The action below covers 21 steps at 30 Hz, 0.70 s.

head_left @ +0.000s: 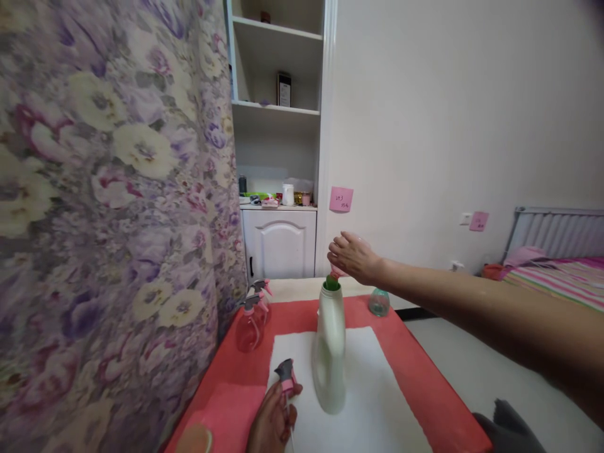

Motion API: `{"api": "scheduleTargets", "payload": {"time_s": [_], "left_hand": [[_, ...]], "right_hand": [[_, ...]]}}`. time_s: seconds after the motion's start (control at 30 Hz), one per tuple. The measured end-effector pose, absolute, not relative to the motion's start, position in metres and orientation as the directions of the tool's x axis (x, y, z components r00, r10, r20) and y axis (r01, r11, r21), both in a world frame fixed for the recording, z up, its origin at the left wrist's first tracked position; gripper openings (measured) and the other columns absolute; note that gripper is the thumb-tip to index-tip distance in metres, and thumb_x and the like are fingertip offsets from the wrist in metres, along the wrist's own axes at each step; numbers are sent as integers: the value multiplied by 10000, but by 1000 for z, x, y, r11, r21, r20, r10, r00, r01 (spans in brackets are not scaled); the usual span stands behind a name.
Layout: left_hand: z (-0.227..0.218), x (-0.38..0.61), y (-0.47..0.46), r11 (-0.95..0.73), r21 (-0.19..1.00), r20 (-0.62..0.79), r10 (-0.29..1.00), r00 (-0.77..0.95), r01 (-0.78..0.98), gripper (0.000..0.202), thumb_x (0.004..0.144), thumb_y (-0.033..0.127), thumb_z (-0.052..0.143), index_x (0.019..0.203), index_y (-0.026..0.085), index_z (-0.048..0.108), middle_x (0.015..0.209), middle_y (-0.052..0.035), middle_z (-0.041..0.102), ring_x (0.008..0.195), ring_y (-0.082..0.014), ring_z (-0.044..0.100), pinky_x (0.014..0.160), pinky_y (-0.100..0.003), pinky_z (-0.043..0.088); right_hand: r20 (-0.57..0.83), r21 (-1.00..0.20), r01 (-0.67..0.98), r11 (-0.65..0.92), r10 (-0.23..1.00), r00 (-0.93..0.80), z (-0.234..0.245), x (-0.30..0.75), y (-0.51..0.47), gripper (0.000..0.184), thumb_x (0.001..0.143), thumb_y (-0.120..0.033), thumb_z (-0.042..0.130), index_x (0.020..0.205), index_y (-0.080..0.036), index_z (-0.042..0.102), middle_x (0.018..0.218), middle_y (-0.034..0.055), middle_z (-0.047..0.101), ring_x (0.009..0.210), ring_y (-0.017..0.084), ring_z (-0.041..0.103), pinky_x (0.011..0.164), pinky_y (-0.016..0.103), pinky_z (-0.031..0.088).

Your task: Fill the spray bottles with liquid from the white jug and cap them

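A grey-and-pink trigger spray head (285,377) with a thin pale tube is held upright in the fingers of my left hand (274,418), low over the white sheet (377,390). My right hand (353,257) reaches far forward, closed around a clear pink bottle (336,272) that it mostly hides. The bottle's neck points down at a green piece (332,282) in the mouth of a tall pale-green jug (330,340). The jug stands upright on the white sheet, with neither hand seen gripping it.
Pink spray bottles (249,330) stand at the table's left edge, beside the flowered curtain (155,189). Toward the back right sits a small teal container (379,302). A round-rimmed object (195,438) is cut off at the bottom left. Shelves (278,107) stand behind the table.
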<state>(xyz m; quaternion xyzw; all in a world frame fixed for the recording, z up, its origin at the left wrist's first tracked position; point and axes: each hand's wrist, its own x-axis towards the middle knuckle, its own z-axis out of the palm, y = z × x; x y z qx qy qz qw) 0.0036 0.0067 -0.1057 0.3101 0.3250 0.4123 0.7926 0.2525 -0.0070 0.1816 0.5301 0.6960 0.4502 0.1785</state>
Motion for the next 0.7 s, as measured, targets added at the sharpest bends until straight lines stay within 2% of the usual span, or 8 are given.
{"api": "scheduleTargets", "payload": {"time_s": [0.13, 0.33, 0.47, 0.6, 0.7], "left_hand": [[-107, 3, 7, 462, 750, -243, 858, 452, -474, 552, 809, 345, 701, 1325, 252, 529, 877, -13, 718, 544, -78, 573, 546, -203, 406], [-106, 3, 7, 449, 760, -244, 867, 434, -470, 495, 824, 347, 683, 1287, 231, 553, 906, -34, 726, 607, -98, 620, 562, -202, 431], [-106, 5, 7, 425, 766, -213, 876, 433, -482, 496, 822, 329, 678, 1288, 221, 545, 900, -40, 728, 546, -88, 595, 501, -195, 398], [-107, 6, 7, 436, 760, -229, 873, 430, -481, 499, 817, 328, 680, 1282, 209, 545, 871, -40, 732, 480, -67, 538, 435, -174, 342], [-109, 6, 6, 428, 757, -220, 878, 425, -494, 475, 818, 326, 682, 1263, 210, 562, 876, -42, 733, 523, -78, 571, 490, -178, 403]], "right_hand": [[208, 833, 552, 40, 902, -379, 183, 246, -4, 343, 771, -184, 621, 1106, -256, 616, 1129, 78, 613, 1044, 299, 477, 1023, 459, 297], [199, 844, 533, 50, 895, -398, 182, 243, -3, 324, 772, -173, 613, 1091, -228, 627, 1117, 110, 617, 1036, 312, 468, 1031, 485, 295], [205, 850, 525, 44, 891, -406, 180, 244, -1, 329, 760, -167, 619, 1079, -245, 629, 1118, 96, 622, 1042, 310, 462, 1027, 478, 302], [229, 849, 528, 24, 884, -408, 178, 244, -2, 284, 819, -170, 560, 1082, -250, 629, 1109, 94, 625, 1037, 305, 466, 1046, 484, 283], [234, 849, 528, 24, 879, -416, 177, 243, -4, 268, 853, -190, 523, 1089, -264, 626, 1118, 85, 618, 1047, 300, 462, 1063, 478, 268]]}}
